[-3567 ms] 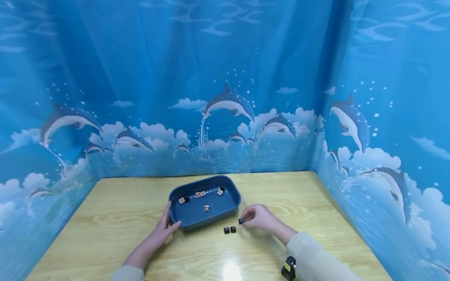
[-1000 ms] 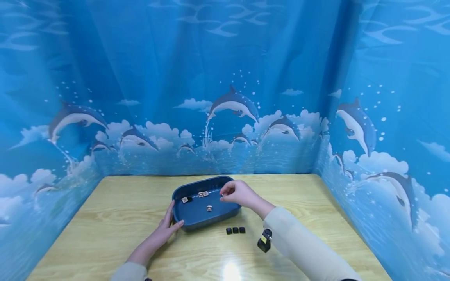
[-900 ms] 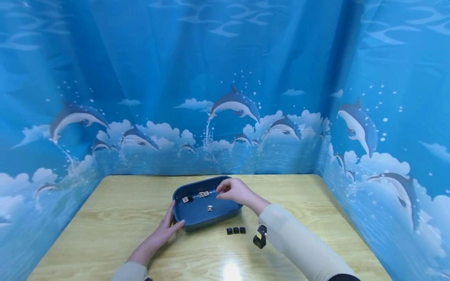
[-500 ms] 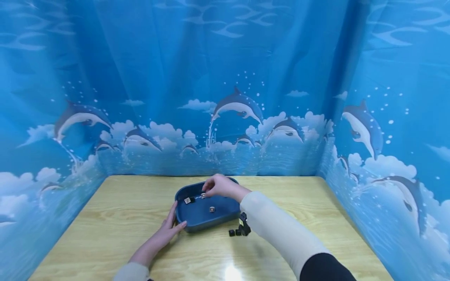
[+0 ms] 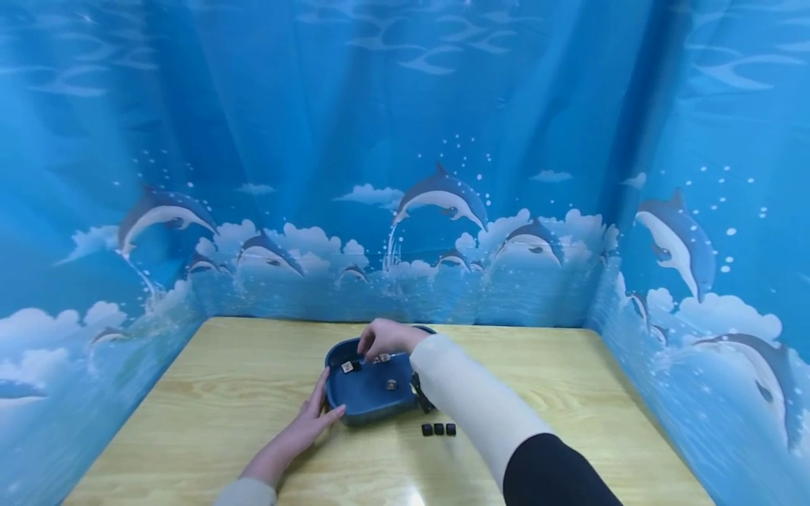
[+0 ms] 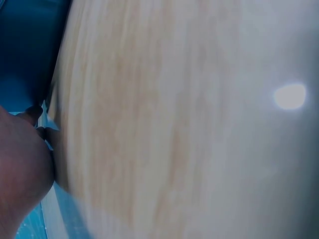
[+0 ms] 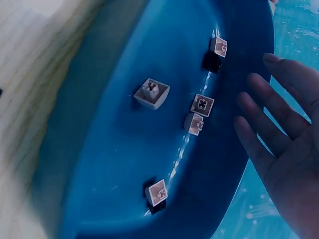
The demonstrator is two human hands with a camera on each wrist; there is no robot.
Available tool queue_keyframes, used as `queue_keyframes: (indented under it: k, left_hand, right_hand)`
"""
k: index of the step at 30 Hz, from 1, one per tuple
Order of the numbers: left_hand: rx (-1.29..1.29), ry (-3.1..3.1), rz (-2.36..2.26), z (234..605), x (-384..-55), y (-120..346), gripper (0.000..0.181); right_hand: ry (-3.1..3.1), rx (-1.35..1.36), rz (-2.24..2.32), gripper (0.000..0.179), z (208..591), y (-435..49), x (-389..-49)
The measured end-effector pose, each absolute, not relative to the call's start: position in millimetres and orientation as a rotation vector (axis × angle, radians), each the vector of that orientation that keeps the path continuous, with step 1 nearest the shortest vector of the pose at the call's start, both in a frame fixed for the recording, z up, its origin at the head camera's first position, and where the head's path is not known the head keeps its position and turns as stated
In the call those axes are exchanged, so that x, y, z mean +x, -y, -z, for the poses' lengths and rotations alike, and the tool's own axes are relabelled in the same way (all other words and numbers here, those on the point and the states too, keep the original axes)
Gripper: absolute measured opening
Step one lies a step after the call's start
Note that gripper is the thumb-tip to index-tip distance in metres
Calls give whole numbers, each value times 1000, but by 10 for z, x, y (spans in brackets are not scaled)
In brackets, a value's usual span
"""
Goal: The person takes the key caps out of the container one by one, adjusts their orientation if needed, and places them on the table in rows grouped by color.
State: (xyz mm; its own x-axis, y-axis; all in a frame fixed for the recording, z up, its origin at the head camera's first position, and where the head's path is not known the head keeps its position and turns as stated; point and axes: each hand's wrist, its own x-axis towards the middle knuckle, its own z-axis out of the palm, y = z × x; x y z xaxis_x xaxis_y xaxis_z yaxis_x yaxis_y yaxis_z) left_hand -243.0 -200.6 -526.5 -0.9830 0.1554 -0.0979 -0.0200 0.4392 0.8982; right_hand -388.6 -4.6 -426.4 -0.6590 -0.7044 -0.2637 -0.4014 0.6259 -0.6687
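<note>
Now, right hand (image 5: pixel 384 337) over the tray (image 5: pixel 363 397), nothing in its grasp!

At the tray's 11 o'clock it hangs, fingers parted and loosely bent, and just look: a black cap (image 7: pixel 213 63) and a pale cap (image 7: pixel 219 46) sit side by side near it, towards 10. A pale pair (image 7: pixel 202 105) lies close together at 12, a lone cap (image 5: pixel 391 385) near the middle. Down at the right wrist view's 6, an end cap (image 7: pixel 157 193) sits beside a dark one (image 7: pixel 158 207). Over at 8, the left hand (image 5: pixel 309 420) touches the tray's corner, fingers straight, spread from the thumb. Outside, towards 4, a black trio (image 5: pixel 439 429) lines up on the table (image 5: pixel 253 393)!
</note>
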Motion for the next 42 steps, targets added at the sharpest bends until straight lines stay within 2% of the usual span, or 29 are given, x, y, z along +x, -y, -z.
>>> queue_keyframes:
  k: [17,34,42]
  left_hand:
    - [183,-2533,-1587,5306,-2351,1929,86]
    - [92,-2556,-1545,5271,-2392,1977,86]
    - [88,-2559,-1538,5258,-2399,2008,86]
  right_hand:
    - [-2316,-861,495,28,4403,169,-3872]
    - [-2291,-913,295,26,4336,237,-3899]
    - [-2266,-936,201,33,4398,259,-3915]
